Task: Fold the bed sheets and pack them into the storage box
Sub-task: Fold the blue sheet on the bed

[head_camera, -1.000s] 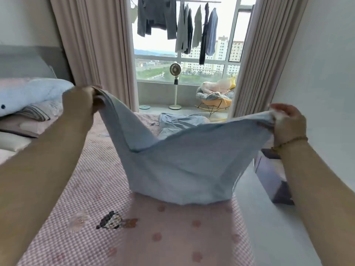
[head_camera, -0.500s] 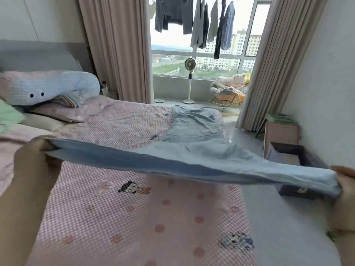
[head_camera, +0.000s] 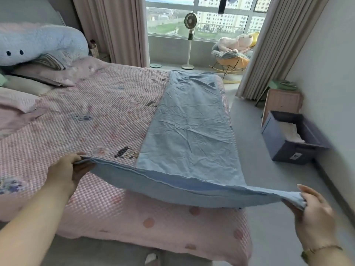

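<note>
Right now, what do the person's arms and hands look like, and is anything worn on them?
No sleeves show: the left forearm and right forearm are bare. The right hand has a thin gold-coloured bracelet at its wrist. The left hand shows no ring, watch or glove.

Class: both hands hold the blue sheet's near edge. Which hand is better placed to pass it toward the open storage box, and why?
Right, probably: the right hand pinches the blue sheet over the floor, on the storage box side; the left hand holds it over the bed, farther away.
</note>
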### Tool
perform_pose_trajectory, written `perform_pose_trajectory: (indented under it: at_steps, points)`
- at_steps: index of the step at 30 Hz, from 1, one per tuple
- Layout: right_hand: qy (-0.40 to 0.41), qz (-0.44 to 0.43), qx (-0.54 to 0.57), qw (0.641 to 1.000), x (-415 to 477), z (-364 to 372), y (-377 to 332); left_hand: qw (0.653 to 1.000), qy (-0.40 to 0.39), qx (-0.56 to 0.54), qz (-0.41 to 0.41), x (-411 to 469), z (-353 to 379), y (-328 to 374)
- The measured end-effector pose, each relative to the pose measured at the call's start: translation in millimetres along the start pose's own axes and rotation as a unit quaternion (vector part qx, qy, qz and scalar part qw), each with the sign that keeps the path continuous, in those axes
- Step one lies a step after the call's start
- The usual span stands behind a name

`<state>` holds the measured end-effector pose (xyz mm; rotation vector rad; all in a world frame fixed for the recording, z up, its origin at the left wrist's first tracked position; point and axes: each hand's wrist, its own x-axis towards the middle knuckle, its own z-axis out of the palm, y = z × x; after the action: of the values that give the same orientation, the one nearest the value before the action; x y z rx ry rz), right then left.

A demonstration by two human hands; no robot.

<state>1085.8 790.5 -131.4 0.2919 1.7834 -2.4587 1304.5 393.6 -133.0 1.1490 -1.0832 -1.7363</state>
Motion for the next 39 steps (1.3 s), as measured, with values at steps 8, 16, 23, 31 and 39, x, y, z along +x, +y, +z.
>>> perform_pose_trajectory:
  at_steps: [8,16,23,31,39]
  points:
    - [0.14,0.036,-0.117,0.983,121,65,46,0.995,-0.009,0.063,-0.072,105,72,-45]
    - [-0.01,0.121,-0.236,0.964,266,154,85,0.972,-0.063,0.22,-0.047,242,195,-84]
    - [-0.022,0.203,-0.459,0.864,303,120,148,0.826,-0.139,0.543,-0.065,247,203,-190]
    - [-0.061,0.192,-0.461,0.864,359,114,169,0.757,-0.225,0.614,0.021,196,251,-274]
    - [-0.122,0.138,-0.415,0.891,459,144,218,0.719,-0.151,0.677,0.051,136,310,-348]
